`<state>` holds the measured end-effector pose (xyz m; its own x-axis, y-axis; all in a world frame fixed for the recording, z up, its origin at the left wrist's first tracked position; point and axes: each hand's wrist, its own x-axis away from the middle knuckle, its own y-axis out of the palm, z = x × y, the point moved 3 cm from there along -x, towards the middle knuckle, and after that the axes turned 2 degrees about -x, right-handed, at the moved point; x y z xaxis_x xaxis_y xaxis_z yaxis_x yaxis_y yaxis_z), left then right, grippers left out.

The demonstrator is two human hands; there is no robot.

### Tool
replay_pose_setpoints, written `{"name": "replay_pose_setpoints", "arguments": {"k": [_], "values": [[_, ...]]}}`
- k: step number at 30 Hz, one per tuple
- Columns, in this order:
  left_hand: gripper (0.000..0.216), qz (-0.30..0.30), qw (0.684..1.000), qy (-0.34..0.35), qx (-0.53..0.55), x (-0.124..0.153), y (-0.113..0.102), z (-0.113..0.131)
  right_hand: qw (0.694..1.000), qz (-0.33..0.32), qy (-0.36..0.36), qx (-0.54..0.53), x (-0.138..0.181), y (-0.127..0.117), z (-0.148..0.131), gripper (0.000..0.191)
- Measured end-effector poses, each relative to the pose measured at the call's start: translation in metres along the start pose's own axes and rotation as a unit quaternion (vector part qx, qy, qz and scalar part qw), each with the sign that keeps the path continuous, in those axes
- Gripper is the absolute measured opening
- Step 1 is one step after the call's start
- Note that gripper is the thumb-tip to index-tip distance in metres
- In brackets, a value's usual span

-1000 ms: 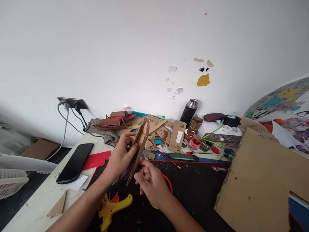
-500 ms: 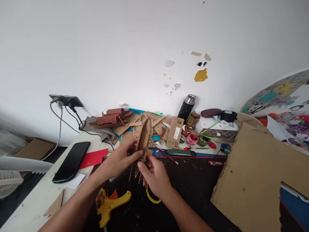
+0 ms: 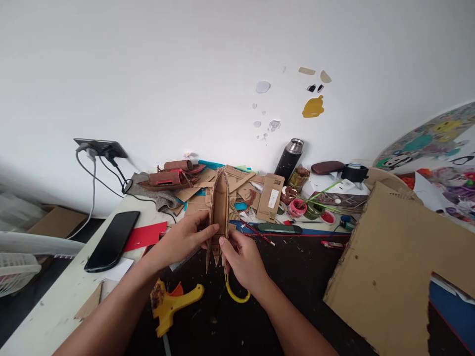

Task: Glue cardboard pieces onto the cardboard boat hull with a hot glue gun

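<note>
Both hands hold a narrow cardboard boat hull (image 3: pixel 218 207) above the dark mat, its pointed bow aimed at the wall. My left hand (image 3: pixel 183 239) grips its left side and my right hand (image 3: pixel 241 259) pinches its right side near the stern. A yellow glue gun (image 3: pixel 168 304) lies on the mat below my left forearm. A yellow ring (image 3: pixel 237 296) lies under my right wrist.
A black phone (image 3: pixel 111 241) and red card (image 3: pixel 144 236) lie at the left. Cardboard scraps (image 3: pixel 256 190), a brown model boat (image 3: pixel 168 179), a black flask (image 3: pixel 289 159) and paint pots (image 3: pixel 297 207) crowd the back. A large cardboard sheet (image 3: pixel 389 267) leans at the right.
The cardboard hull has turned from a tilted, edge-on pose to upright with its open top facing me. My right hand has come up and taken hold of its right side.
</note>
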<state>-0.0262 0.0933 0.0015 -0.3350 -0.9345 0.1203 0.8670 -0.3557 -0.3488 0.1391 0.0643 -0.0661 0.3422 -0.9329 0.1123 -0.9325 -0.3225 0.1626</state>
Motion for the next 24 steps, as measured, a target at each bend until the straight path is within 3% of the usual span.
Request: {"name": "replay_pose_setpoints", "arguments": {"k": [6, 12, 24], "values": [[0.033, 0.007, 1.000, -0.001, 0.023, -0.002, -0.001, -0.002, 1.000, -0.008, -0.010, -0.002, 0.000, -0.002, 0.001, 0.041], [0.038, 0.110, 0.993, -0.008, 0.040, -0.006, -0.011, -0.009, 1.000, -0.001, -0.017, 0.006, -0.001, -0.005, 0.008, 0.052], [0.044, 0.101, 0.990, -0.020, 0.093, -0.006, -0.007, -0.012, 0.999, 0.018, -0.027, 0.036, -0.001, -0.006, 0.001, 0.057]]}}
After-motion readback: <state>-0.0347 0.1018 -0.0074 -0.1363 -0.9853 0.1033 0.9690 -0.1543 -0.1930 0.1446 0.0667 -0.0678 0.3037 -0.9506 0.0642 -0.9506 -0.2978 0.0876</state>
